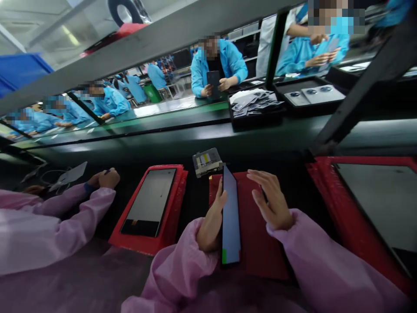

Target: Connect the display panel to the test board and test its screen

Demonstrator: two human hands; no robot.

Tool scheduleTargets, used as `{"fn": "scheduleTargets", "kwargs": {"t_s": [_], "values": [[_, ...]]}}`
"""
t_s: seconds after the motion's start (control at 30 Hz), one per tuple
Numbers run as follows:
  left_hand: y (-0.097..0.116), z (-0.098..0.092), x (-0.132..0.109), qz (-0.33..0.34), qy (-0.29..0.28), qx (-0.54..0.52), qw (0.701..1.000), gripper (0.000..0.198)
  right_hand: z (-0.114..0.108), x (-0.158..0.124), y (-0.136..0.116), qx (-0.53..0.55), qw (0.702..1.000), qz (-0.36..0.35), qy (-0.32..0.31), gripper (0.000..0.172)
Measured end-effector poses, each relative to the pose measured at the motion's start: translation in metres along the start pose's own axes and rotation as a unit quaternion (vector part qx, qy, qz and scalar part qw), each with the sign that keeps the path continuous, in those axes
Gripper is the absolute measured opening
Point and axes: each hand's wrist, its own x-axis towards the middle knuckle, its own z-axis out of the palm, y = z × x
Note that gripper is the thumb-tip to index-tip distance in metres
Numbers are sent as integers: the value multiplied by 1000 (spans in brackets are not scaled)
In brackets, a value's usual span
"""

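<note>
My left hand (210,224) grips a thin tablet-sized screen (230,217) by its left side. The screen stands tilted steeply on edge, its face lit pale blue with a green patch at the lower left corner and a red one at the lower right. To the right of it, my right hand (272,200) is held in the air, fingers stretched and apart, holding nothing. Beneath both lies a dark red mat (263,248). Just beyond the screen's top edge sits a small metal-cased board (206,161) with a yellow label; whether the two touch is unclear.
At left, another screen (151,195) lies on a red stack (174,226); a larger one (381,195) rests on red sheets at right. A co-worker's hands (106,177) are further left. Beyond the green conveyor (163,145) stand black trays of parts (256,119). A slanted post (348,104) rises at right.
</note>
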Motion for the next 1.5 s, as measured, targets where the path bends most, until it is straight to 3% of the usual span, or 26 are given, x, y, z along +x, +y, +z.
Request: {"fn": "scheduleTargets", "kwargs": {"t_s": [0.07, 0.23, 0.3, 0.43, 0.5, 0.57, 0.7, 0.77, 1.03, 1.27, 1.5], "values": [[-3, 2, -1, 16, 0, 19, 1000, 60, 4, -3, -3, 31, 999, 22, -7, 38], [-6, 0, 0, 25, 39, 44, 998, 62, 27, -19, 4, 140, 969, 192, -63, 48], [-8, -6, 2, 19, 47, 42, 998, 62, 34, -22, 6, 164, 961, 191, -117, 61], [-6, -17, 4, 17, 67, 32, 997, 56, 37, -22, 3, 190, 929, 171, -267, 107], [-3, -20, 2, 23, 87, 32, 995, 52, 39, -23, -2, 177, 928, 153, -290, 114], [1, -21, 0, 23, 105, 37, 993, 48, 44, -27, -7, 162, 948, 122, -245, 97], [4, -23, -1, -10, 118, 37, 992, 43, 54, -36, -18, 170, 972, 94, -135, 35], [3, -25, -1, -1, 128, 43, 991, 39, 56, -38, -19, 181, 971, 112, -107, 24], [3, -24, -2, 26, 139, 77, 987, 37, 55, -32, -2, 154, 958, 241, 12, 29], [4, -21, -2, 23, 131, 78, 988, 43, 57, -35, -17, 151, 967, 203, -35, 52], [4, -16, -7, 21, 118, 86, 989, 41, 49, -32, -9, 131, 960, 247, 15, 49]]}}
